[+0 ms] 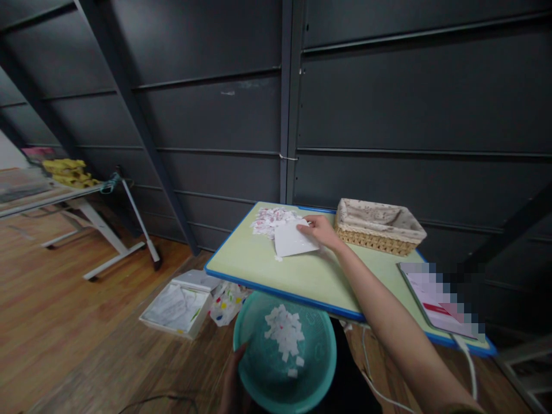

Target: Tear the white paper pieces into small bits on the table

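My right hand [319, 231] reaches over the light green table and is closed on a white card [295, 239], thumb on top. The card's far edge touches or overlaps a heap of small paper scraps [269, 218] near the table's back left. One loose scrap [278, 259] lies just in front of the card. Below the table's front edge, my left hand [233, 371] grips the left rim of a teal plastic basin [330, 368]. Inside the basin lies a pile of white paper pieces [284, 330]. Most of the left hand's fingers are hidden.
A wicker basket [379, 238] with a cloth lining stands at the table's back right. A tablet [440, 299] with a white cable lies at the right end. On the floor are an open white box [176, 307] and a dotted plastic bag [226, 302]. A dark panelled wall [215, 115] rises behind.
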